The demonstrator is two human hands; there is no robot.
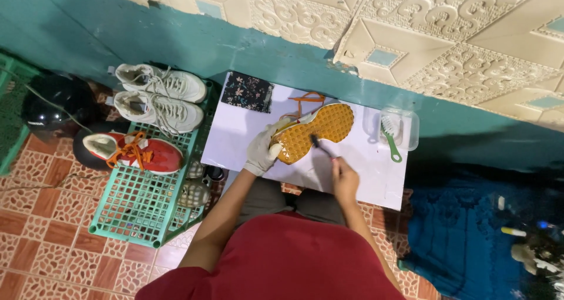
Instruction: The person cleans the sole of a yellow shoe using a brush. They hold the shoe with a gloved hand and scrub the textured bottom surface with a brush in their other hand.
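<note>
Yellow-soled shoe [314, 130] held sole-up over the white sheet [247, 135], under inspection.

My gloved left hand [260, 153] has its grip clamped on the shoe's heel end, the waffle sole facing up. My bare right hand [344, 179] has its grip closed on a small dark-handled brush [320, 146], whose tip touches the sole near its middle. Beyond the shoe trail its orange laces [306, 98]. Right of my right hand stands a clear tub [411, 127] holding a green-handled brush [390, 140]. Left of my left hand, a green crate [147, 200] carries two white sneakers [161, 97] and a red shoe [138, 150].
</note>
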